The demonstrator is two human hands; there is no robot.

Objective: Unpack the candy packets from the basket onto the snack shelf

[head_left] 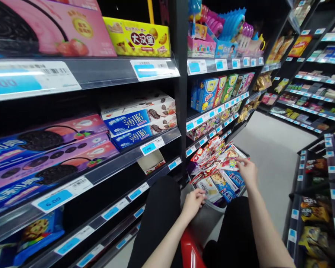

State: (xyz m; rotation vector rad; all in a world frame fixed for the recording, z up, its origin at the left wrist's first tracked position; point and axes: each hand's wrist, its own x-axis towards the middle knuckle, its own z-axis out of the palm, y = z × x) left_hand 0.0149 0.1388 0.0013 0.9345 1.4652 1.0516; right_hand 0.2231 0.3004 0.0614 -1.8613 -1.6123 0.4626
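Note:
A grey basket (pixel 216 207) stands on the floor between my knees, heaped with snack packets. My right hand (pixel 248 172) reaches over its right side, fingers pinched on the edge of a red and white snack packet (pixel 231 155). Beside it lie blue packets (pixel 226 188) with white lettering. At the near left of the basket is my left hand (pixel 194 204), its fingers curled by a whitish packet (pixel 209 189); whether they grip anything is hidden. More red and white packets (pixel 209 149) fill the far left part of the heap.
Shelves on the left hold biscuit boxes (pixel 131 124), a yellow box (pixel 139 37) and an open carton (pixel 152 162). Toys (pixel 229 28) stand higher up. A low rack (pixel 314 208) borders the aisle floor (pixel 276 137) on the right. Something red (pixel 191 249) is beneath me.

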